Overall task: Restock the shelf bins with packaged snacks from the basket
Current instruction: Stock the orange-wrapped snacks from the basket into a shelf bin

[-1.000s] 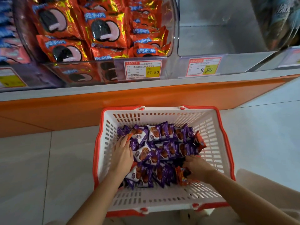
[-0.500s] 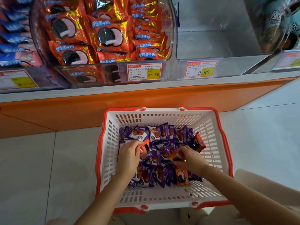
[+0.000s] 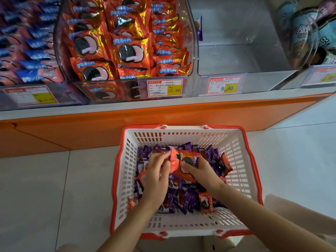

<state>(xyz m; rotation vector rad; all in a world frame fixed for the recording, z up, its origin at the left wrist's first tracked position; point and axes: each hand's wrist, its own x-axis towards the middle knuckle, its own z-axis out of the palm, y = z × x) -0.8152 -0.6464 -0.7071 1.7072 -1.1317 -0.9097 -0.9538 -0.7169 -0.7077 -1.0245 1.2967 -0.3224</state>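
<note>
A white basket with a red rim (image 3: 241, 160) stands on the floor below the shelf, filled with purple snack packets (image 3: 183, 199) and a few red cookie packets (image 3: 225, 163). My left hand (image 3: 157, 171) pinches the edge of a red packet over the basket's middle. My right hand (image 3: 201, 172) holds a red cookie packet (image 3: 187, 160) right beside it, the two hands nearly touching. On the shelf above, a clear bin (image 3: 127, 51) holds many of the same red cookie packets. The clear bin (image 3: 241, 57) to its right holds nothing.
Blue and red packets (image 3: 31, 51) fill the bin at far left. Pale blue packages (image 3: 307, 33) sit in the bin at far right. Price tags (image 3: 164, 88) front the bins. An orange shelf base (image 3: 91, 128) runs above the tiled floor (image 3: 45, 197).
Both hands have risen from among the packets and come together over the basket, each now holding a red packet. The camera has tilted up toward the shelf.
</note>
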